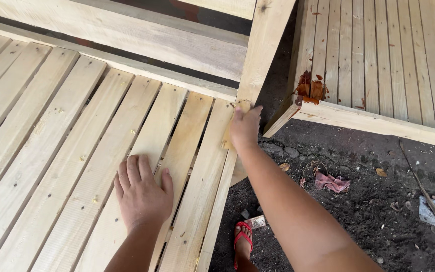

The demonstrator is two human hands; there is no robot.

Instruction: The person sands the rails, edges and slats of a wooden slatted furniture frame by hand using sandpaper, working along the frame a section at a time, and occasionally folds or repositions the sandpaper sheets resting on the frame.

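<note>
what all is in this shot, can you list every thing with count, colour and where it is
slatted frame: one, pale wood, left, under both hands
post: one, pale wood, upright at the frame's corner
small wood block: one, pale, at the corner by the post
second slatted panel: one, pale wood with reddish stains, upper right
rag: one, pink, on dark soil
paper scrap: one, white, lower right
sandal: one, red, on the foot below
left hand: flat on a slat
right hand: on the block
</note>
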